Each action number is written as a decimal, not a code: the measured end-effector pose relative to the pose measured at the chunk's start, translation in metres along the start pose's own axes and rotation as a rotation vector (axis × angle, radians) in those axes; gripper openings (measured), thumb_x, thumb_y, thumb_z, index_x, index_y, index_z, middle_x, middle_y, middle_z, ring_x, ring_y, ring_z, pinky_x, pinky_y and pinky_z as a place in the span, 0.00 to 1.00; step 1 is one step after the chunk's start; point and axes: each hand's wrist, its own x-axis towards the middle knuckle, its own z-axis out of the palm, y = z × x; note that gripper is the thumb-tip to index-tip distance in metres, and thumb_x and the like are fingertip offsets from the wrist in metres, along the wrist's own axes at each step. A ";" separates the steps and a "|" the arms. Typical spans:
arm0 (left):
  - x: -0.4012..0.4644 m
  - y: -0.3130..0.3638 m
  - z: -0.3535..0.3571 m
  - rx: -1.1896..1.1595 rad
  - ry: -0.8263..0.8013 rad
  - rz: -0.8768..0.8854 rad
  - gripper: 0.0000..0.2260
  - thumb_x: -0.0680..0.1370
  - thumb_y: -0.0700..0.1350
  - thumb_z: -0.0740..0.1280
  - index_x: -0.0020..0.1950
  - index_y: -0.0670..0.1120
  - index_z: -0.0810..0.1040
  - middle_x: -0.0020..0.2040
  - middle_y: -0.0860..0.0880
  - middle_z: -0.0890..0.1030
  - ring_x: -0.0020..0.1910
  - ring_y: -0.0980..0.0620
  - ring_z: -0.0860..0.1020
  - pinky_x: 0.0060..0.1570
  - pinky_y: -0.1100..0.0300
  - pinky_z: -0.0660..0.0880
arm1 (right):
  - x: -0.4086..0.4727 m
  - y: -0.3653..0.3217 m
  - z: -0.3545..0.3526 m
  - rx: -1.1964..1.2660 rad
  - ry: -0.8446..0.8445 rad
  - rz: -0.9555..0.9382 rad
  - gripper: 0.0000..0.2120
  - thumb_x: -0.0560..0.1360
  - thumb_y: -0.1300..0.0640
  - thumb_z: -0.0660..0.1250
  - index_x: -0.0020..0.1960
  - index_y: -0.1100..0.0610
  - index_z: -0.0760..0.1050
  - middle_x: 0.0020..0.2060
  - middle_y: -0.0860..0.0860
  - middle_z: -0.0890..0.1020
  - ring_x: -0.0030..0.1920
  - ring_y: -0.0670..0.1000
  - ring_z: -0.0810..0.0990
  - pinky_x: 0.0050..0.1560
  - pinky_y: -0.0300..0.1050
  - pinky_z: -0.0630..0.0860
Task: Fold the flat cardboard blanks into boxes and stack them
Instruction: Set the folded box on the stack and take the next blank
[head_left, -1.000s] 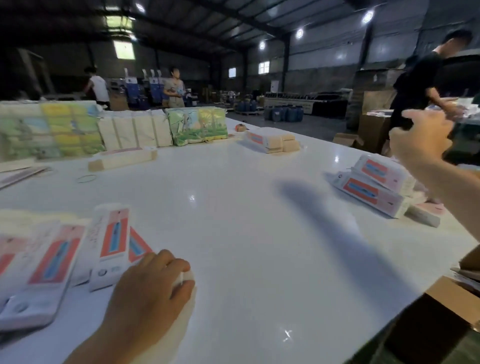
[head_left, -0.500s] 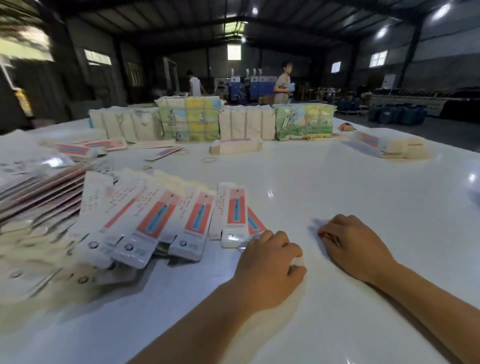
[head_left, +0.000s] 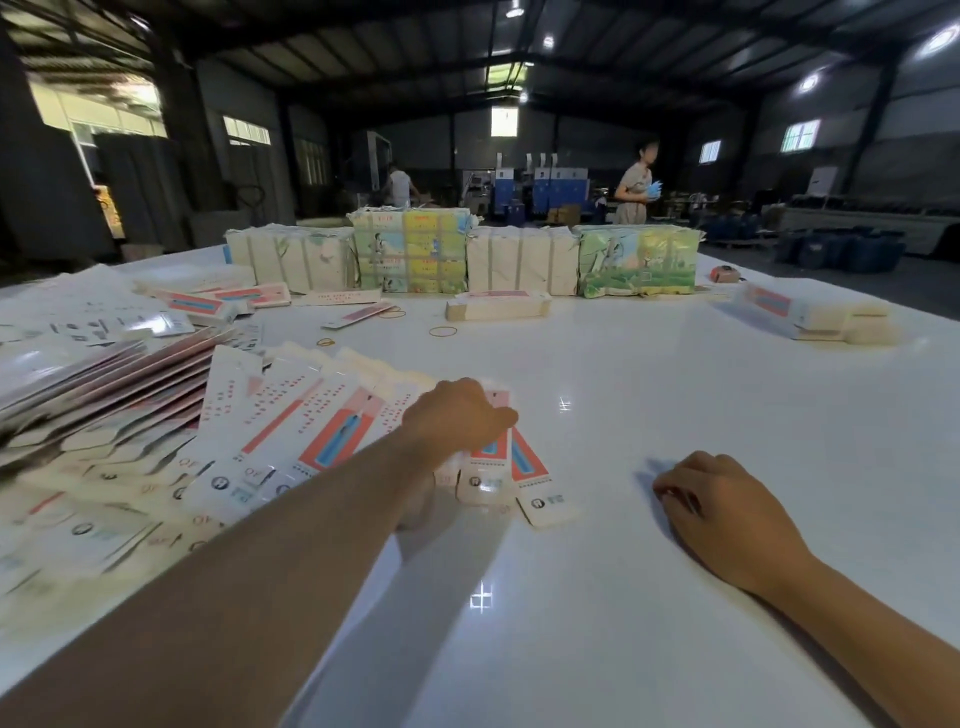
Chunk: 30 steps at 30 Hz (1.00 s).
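Left hand (head_left: 460, 418) seemingly grips a flat blank (head_left: 488, 467) (fingers hidden).

On the fanned flat white cardboard blanks with red-and-blue panels (head_left: 332, 441), the letters "QF" stood near the lower ends. The rows of small red print on them and on the far wrapped bundles (head_left: 410, 249) were too blurred to read.

White flat cardboard blanks (head_left: 291, 441) with red-and-blue panels lie fanned, overlapping, on the table's left.
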 end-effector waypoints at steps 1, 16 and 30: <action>0.005 -0.003 0.003 0.072 -0.029 -0.022 0.18 0.73 0.64 0.63 0.48 0.50 0.74 0.40 0.51 0.79 0.37 0.52 0.79 0.37 0.61 0.75 | 0.000 0.000 0.000 0.005 -0.005 0.004 0.08 0.76 0.59 0.63 0.46 0.55 0.82 0.44 0.51 0.79 0.46 0.55 0.74 0.45 0.47 0.71; 0.021 0.029 0.000 0.229 -0.035 -0.025 0.09 0.78 0.46 0.59 0.54 0.43 0.72 0.39 0.49 0.76 0.34 0.54 0.76 0.27 0.63 0.68 | 0.001 0.001 -0.001 0.017 -0.010 0.015 0.09 0.77 0.60 0.62 0.47 0.56 0.81 0.45 0.51 0.78 0.48 0.54 0.74 0.47 0.46 0.70; -0.104 0.010 0.070 0.489 0.182 0.658 0.30 0.81 0.50 0.54 0.73 0.59 0.36 0.74 0.50 0.56 0.69 0.45 0.62 0.67 0.39 0.56 | 0.000 0.002 0.000 0.089 0.042 -0.021 0.07 0.72 0.64 0.64 0.46 0.58 0.80 0.44 0.54 0.81 0.45 0.61 0.78 0.40 0.48 0.72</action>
